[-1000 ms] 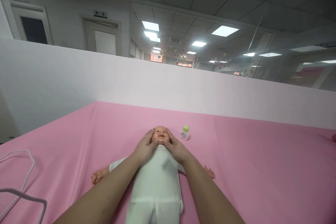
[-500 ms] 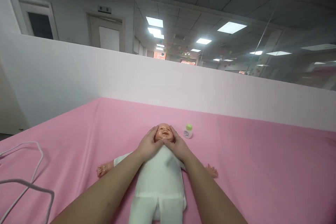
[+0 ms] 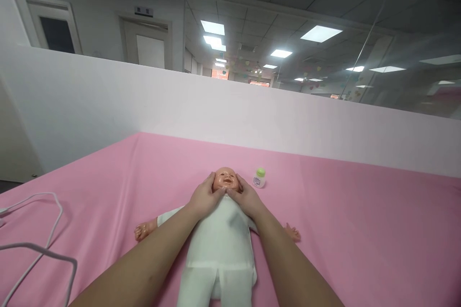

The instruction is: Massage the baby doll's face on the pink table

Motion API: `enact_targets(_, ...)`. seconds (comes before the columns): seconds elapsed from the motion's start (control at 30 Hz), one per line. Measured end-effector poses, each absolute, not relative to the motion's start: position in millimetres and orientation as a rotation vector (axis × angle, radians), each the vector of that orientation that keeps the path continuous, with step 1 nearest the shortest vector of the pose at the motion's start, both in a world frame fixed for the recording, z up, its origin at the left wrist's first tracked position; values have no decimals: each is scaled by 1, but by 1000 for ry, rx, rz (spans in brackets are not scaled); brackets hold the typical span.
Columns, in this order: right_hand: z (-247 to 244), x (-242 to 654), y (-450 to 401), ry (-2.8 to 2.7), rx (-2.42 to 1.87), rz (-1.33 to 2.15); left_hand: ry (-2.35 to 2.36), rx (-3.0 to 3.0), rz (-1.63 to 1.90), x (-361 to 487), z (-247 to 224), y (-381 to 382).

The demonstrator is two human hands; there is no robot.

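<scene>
A baby doll (image 3: 224, 240) in white clothes lies on its back on a pink cloth, its smiling face turned up and both arms stretched out sideways. My left hand (image 3: 206, 197) cups the left side of the doll's head, and my right hand (image 3: 248, 197) cups the right side. Both thumbs meet near the chin, while the other fingers run along the cheeks. Just right of the head stands a small clear bottle (image 3: 259, 179) with a green cap, touched by neither hand.
The pink cloth (image 3: 360, 220) covers the surface, with a white low wall (image 3: 230, 110) behind it. A pale cable (image 3: 54, 230) loops across the cloth at the left. Beyond the wall are doors and a glass pane.
Both thumbs have shifted slightly at the doll's chin, and the fingers sit a little lower along the cheeks. The whole view has moved slightly.
</scene>
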State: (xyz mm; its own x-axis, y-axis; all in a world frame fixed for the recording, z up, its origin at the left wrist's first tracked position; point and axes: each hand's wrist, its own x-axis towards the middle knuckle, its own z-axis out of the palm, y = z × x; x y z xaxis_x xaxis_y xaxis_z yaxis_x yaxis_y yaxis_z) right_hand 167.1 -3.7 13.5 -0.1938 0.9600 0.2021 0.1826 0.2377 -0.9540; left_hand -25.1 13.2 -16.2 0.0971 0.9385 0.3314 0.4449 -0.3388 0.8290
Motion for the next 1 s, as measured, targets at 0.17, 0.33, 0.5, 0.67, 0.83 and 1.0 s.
enact_targets(0.17, 21, 170, -7, -1683, -1031, 1086, 1339, 1810, 1196, -26, -20, 16)
enact_targets(0.33, 27, 172, -11, -1704, -1030, 1086, 1342, 1805, 1198, -28, -22, 19)
enact_targets(0.5, 33, 174, -15, -1740, -1007, 1068, 1343, 1778, 1224, -25, -21, 18)
enact_targets(0.67, 36, 174, -15, -1711, -988, 1151, 1343, 1776, 1249, -23, -14, 13)
enact_targets(0.83, 33, 173, -13, -1671, -944, 1244, 1333, 1778, 1245, -24, -9, 8)
enact_targets(1.0, 27, 172, -8, -1671, -925, 1199, 1354, 1775, 1242, -24, -9, 8)
